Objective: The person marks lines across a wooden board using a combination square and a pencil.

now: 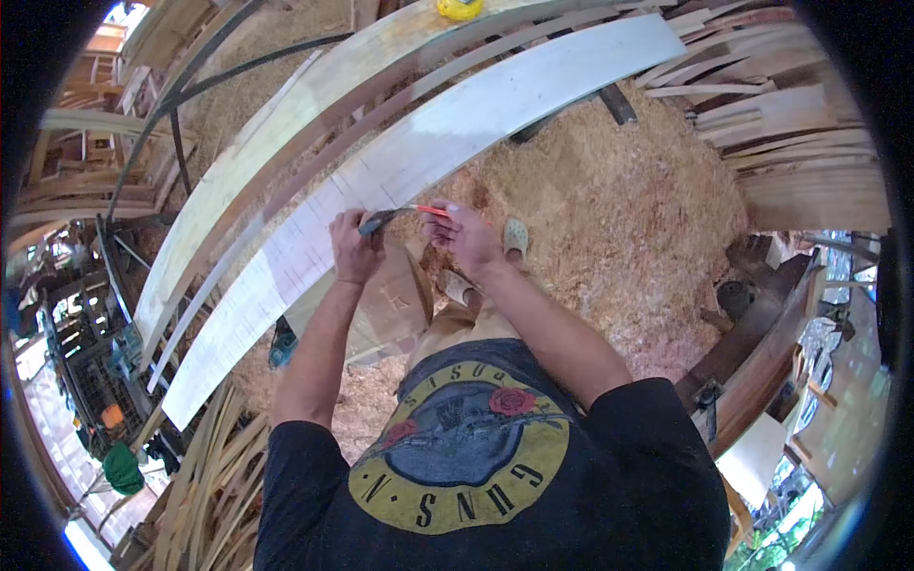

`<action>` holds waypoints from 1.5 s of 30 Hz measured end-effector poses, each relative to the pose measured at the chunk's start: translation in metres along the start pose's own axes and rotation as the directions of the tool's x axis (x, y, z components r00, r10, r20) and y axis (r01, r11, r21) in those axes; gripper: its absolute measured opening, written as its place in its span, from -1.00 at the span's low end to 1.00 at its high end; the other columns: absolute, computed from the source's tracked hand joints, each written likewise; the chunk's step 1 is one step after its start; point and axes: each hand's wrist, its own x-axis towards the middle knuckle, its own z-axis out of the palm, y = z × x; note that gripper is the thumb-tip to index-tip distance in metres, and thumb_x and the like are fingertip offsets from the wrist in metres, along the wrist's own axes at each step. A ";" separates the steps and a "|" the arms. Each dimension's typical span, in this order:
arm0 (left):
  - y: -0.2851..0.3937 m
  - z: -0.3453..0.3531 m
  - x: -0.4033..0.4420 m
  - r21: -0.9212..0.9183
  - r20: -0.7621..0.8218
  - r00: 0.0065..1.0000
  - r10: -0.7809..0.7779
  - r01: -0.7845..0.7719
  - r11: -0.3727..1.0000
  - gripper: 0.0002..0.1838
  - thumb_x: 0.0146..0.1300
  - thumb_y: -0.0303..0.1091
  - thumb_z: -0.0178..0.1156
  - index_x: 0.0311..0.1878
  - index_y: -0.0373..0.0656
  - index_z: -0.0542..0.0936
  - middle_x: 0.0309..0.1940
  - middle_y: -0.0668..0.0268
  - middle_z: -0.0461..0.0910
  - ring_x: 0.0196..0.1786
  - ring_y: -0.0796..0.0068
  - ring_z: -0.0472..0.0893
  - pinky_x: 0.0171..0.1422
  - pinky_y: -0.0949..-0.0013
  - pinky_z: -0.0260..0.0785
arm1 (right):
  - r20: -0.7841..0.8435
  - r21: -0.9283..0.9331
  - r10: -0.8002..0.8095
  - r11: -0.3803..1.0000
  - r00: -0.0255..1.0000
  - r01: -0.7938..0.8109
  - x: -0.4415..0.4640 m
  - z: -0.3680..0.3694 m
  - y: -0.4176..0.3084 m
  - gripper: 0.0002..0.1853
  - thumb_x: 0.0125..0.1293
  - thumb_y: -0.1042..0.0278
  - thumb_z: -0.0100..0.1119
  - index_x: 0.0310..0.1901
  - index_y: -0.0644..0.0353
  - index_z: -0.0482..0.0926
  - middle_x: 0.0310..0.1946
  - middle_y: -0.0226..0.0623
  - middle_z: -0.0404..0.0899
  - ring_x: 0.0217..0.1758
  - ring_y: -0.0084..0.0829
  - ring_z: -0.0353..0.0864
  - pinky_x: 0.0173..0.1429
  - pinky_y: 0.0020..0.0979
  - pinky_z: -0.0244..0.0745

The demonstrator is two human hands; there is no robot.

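In the head view, a dark tool [377, 222] is gripped in the left hand [356, 249], and a slim red stick [434, 210] is pinched by the fingers of the right hand [464, 236] — the 2 tips are brought close, though contact cannot be told. Just beyond, a pale plank [438, 143] is stretched from 8 to 2 o'clock, marked with cross lines near the left hand. A curved timber [319, 100] is laid farther out at 11 o'clock. Shavings [628, 214] are strewn at 3 o'clock.
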 end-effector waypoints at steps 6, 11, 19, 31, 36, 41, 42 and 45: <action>0.012 -0.008 -0.003 -0.043 0.092 0.996 -0.010 0.014 0.999 -0.64 0.23 -0.36 0.44 0.12 0.02 0.73 -0.07 0.19 0.64 0.01 0.04 0.61 0.14 0.00 0.41 | -0.099 -0.177 0.005 0.984 0.995 -0.023 -0.007 -0.067 -0.014 -0.67 0.53 0.19 0.11 0.05 0.24 0.74 -0.15 -0.23 0.76 -0.16 -0.38 0.69 -0.09 -0.30 0.60; 0.082 -0.034 -0.011 -0.252 0.430 0.903 0.019 0.100 0.963 -0.40 0.20 -0.32 0.45 0.37 0.02 0.65 0.04 0.12 0.67 0.12 0.03 0.63 0.31 -0.03 0.42 | -0.200 -0.341 -0.001 0.938 0.980 -0.068 -0.014 -0.135 -0.002 -0.75 0.45 0.33 0.08 -0.23 0.21 0.75 -0.22 -0.22 0.76 -0.38 -0.48 0.63 -0.32 -0.41 0.52; 0.143 -0.039 0.009 -0.190 0.178 0.968 0.176 -0.142 0.972 -0.25 0.16 -0.41 0.34 0.50 -0.02 0.50 0.15 0.15 0.58 0.20 0.03 0.56 0.29 -0.06 0.34 | -0.033 -0.193 0.310 0.931 0.950 -0.310 -0.043 -0.111 -0.020 -0.77 0.47 0.32 0.19 -0.05 0.25 0.75 -0.23 -0.25 0.78 -0.65 -0.59 0.40 -0.57 -0.50 0.30; 0.057 -0.009 -0.012 0.099 0.113 0.991 -0.064 0.053 0.994 -0.35 0.16 -0.42 0.37 0.39 -0.09 0.51 0.17 0.11 0.55 0.24 -0.05 0.53 0.33 -0.12 0.33 | 0.019 -0.594 0.098 0.802 0.995 -0.068 -0.008 -0.038 0.022 -0.70 0.48 0.37 0.40 0.19 0.19 0.78 -0.31 -0.46 0.72 -0.35 -0.63 0.61 -0.25 -0.48 0.51; 0.046 -0.018 -0.005 0.100 0.213 0.973 -0.087 0.067 0.993 -0.39 0.16 -0.39 0.43 0.34 -0.11 0.60 0.15 0.14 0.56 0.21 0.00 0.54 0.30 -0.05 0.38 | -0.007 -0.626 0.073 0.777 0.997 -0.061 0.002 -0.044 0.033 -0.72 0.49 0.45 0.34 0.17 0.17 0.79 -0.18 -0.31 0.82 -0.21 -0.46 0.77 -0.08 -0.34 0.70; 0.043 -0.019 -0.001 0.090 0.222 0.972 -0.080 0.061 0.994 -0.38 0.13 -0.42 0.47 0.33 -0.13 0.62 0.12 0.16 0.58 0.17 0.02 0.56 0.26 -0.01 0.44 | -0.053 -0.633 0.031 0.772 0.998 -0.058 -0.005 -0.023 0.022 -0.71 0.47 0.43 0.36 0.17 0.20 0.78 -0.21 -0.36 0.82 -0.24 -0.50 0.75 -0.11 -0.38 0.67; 0.043 -0.018 0.000 0.085 0.215 0.974 -0.076 0.059 0.995 -0.38 0.12 -0.42 0.48 0.32 -0.14 0.63 0.11 0.16 0.59 0.16 0.02 0.56 0.25 -0.01 0.45 | -0.063 -0.629 0.034 0.774 0.997 -0.066 -0.004 -0.022 0.021 -0.72 0.47 0.44 0.36 0.16 0.20 0.78 -0.21 -0.37 0.81 -0.24 -0.51 0.74 -0.12 -0.38 0.67; 0.041 -0.016 0.001 0.075 0.221 0.973 -0.073 0.057 0.996 -0.38 0.09 -0.43 0.50 0.30 -0.16 0.64 0.08 0.15 0.60 0.14 0.02 0.57 0.24 0.01 0.47 | -0.072 -0.611 0.023 0.789 0.997 -0.063 0.001 -0.027 0.026 -0.74 0.47 0.45 0.34 0.14 0.21 0.79 -0.23 -0.39 0.80 -0.24 -0.52 0.73 -0.12 -0.40 0.65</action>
